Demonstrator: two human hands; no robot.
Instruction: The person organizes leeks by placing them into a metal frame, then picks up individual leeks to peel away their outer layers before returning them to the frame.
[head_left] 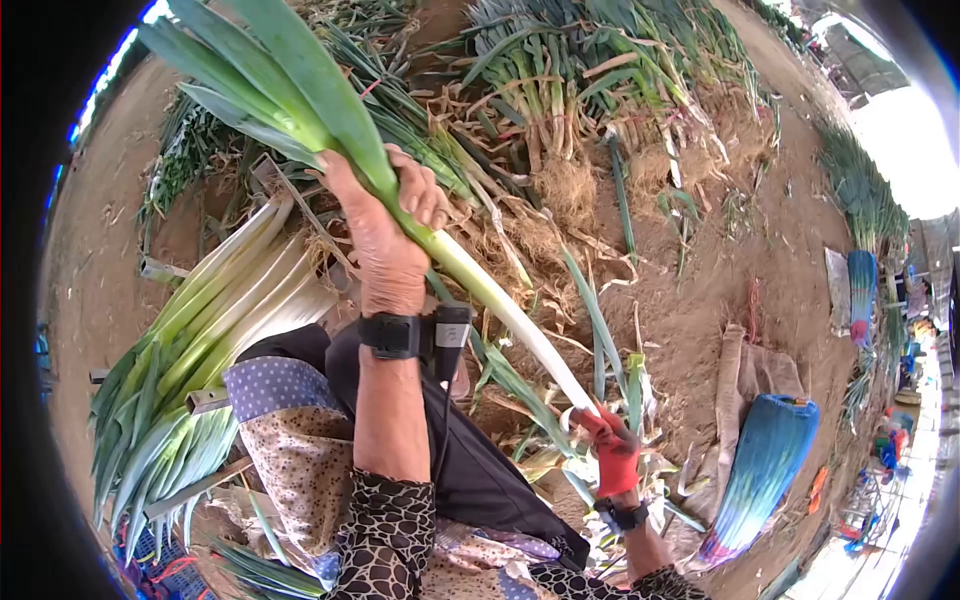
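A long leek (pixel 490 295) with broad green leaves at the upper left runs down to its white root end. My left hand (pixel 385 220), bare, is wrapped round the leek where the green leaves begin. At the white lower end, my right hand (pixel 608 445) in a red glove has its fingers closed on the stalk; its fingertips are small in view. To the left, a pile of cleaned leeks (pixel 215 310) lies on a metal frame (pixel 205 402), its green tops hanging down.
Bundles of untrimmed leeks (pixel 560 130) with dry roots lie on the dirt ground beyond my hands. Leaf scraps (pixel 540 410) are scattered below. At the right, a blue-wrapped leek bundle (pixel 765 470) rests by a brown sack (pixel 745 380). A blue crate (pixel 160 570) stands lower left.
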